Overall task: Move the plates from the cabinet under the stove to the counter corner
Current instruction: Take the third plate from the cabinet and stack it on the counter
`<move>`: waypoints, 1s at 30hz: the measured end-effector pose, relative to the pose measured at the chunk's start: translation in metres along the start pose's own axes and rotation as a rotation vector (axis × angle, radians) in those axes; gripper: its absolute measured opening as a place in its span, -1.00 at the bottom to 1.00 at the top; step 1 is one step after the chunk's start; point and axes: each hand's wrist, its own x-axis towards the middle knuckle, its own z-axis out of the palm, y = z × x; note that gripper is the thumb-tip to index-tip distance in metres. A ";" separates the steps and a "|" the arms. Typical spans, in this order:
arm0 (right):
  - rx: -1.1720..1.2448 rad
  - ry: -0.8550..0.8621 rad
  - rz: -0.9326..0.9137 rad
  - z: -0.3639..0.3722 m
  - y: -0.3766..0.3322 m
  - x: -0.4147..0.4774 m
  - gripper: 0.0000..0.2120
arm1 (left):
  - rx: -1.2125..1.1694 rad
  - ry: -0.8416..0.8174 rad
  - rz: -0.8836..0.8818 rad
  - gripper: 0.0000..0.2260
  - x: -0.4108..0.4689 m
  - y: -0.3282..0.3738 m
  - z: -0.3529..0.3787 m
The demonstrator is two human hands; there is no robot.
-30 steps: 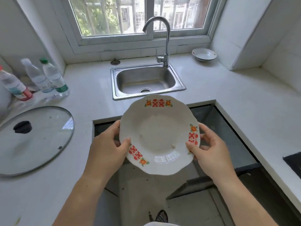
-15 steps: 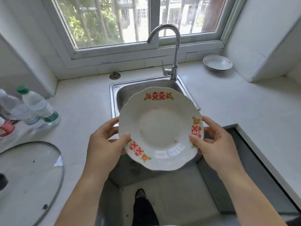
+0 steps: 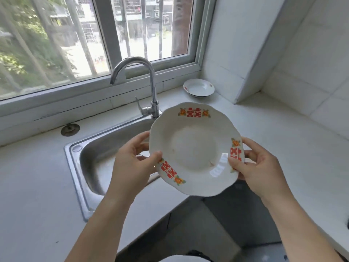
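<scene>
A white scalloped plate point(image 3: 194, 148) with red and orange rim marks is held in the air over the right end of the sink. My left hand point(image 3: 132, 163) grips its left rim, thumb on top. At the right rim, my right hand point(image 3: 258, 167) holds on the same way. Two similar plates point(image 3: 198, 88) lie stacked in the far counter corner under the window, well beyond the held plate.
The steel sink point(image 3: 90, 154) and its tall faucet point(image 3: 151, 91) sit just left of and behind the held plate. White counter point(image 3: 283, 129) runs right to the tiled wall point(image 3: 311, 63). A dark opening point(image 3: 236, 214) in the counter lies below my hands.
Both hands have carried the plate forward and to the right, from over the counter opening to over the sink's right end, nearer the corner plates. The bottles and glass lid have left the view.
</scene>
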 end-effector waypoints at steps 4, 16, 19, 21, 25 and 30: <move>0.029 0.070 0.042 -0.015 0.004 0.019 -0.46 | -0.002 -0.092 -0.014 -0.59 0.025 0.000 0.023; 0.039 -0.041 0.073 -0.021 0.016 0.171 -0.47 | 0.028 0.000 -0.096 -0.52 0.134 0.009 0.092; 0.034 -0.045 0.047 -0.040 0.015 0.221 -0.48 | -0.004 0.033 -0.111 -0.53 0.169 0.014 0.127; 0.030 -0.038 0.035 -0.054 0.015 0.254 -0.47 | -0.010 0.038 -0.108 -0.51 0.190 0.018 0.153; 0.018 -0.060 0.036 -0.074 0.017 0.310 -0.46 | -0.046 0.053 -0.108 -0.55 0.221 0.023 0.194; 0.030 -0.139 0.061 -0.070 0.023 0.360 -0.46 | -0.004 0.129 -0.130 -0.54 0.248 0.026 0.213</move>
